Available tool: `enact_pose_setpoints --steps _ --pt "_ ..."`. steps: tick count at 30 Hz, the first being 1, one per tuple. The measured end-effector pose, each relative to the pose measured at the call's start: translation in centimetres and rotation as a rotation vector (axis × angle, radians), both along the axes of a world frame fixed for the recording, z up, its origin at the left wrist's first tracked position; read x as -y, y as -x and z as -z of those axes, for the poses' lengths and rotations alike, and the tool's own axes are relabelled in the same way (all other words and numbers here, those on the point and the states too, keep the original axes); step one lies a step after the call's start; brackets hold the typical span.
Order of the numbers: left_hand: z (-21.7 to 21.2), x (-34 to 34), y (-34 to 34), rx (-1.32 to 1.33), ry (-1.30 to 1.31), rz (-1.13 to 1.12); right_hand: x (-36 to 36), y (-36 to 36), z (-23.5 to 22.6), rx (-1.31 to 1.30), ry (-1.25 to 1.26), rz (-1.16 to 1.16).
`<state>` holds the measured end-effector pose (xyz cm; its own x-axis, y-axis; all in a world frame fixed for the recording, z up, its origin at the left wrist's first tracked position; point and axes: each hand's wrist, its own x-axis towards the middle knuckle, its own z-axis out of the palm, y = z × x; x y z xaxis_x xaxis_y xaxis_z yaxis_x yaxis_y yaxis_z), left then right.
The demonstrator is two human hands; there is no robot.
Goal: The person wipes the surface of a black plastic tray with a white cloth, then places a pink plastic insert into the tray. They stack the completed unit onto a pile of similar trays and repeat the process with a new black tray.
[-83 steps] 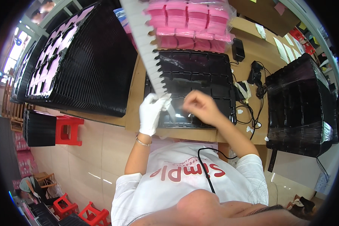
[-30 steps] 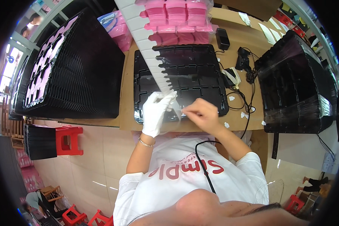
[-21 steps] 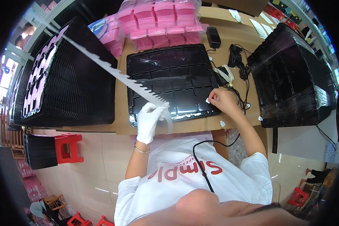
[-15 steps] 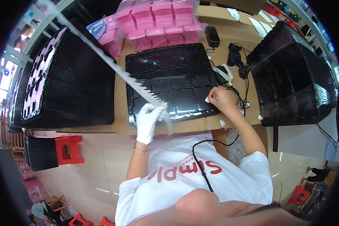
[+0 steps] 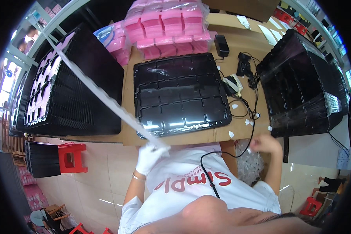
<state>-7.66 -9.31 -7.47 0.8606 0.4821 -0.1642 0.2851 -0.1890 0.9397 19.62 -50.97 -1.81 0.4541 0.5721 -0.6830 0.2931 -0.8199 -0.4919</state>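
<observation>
My left hand (image 5: 149,158), in a white glove, is closed on the lower end of a long white strip (image 5: 101,95). The strip slants up to the far left, past a black stack of trays; its edge looked toothed half a second ago. My bare right hand (image 5: 267,145) is off the table's front edge at the right, blurred, its fingers curled together with a small whitish scrap (image 5: 249,151) at their tips. Between and beyond my hands lies a black plastic compartment tray (image 5: 183,95), shiny along its near edge, with neither hand on it.
A tall stack of black trays (image 5: 85,89) with pink pieces on top stands left; a film-wrapped black stack (image 5: 296,85) stands right. Pink bundles (image 5: 171,27) sit behind. White scraps (image 5: 231,134), black cables (image 5: 254,117) and a power adapter (image 5: 222,46) lie on the cardboard.
My right hand has left the tray's right edge and come back toward me, past the table edge. My left hand has drawn nearer my body, pulling the strip along. More white scraps are visible.
</observation>
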Motion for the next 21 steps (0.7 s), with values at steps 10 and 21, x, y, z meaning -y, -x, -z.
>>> enact_pose_setpoints --steps 10,21 --pt "9.2 -1.2 5.0 -0.355 -0.399 0.079 -14.8 -3.3 -9.2 0.866 -0.733 -0.079" --pt "11.3 -1.2 4.8 -0.257 -0.412 0.05 -46.4 -25.2 -9.6 1.282 -0.756 -0.441"
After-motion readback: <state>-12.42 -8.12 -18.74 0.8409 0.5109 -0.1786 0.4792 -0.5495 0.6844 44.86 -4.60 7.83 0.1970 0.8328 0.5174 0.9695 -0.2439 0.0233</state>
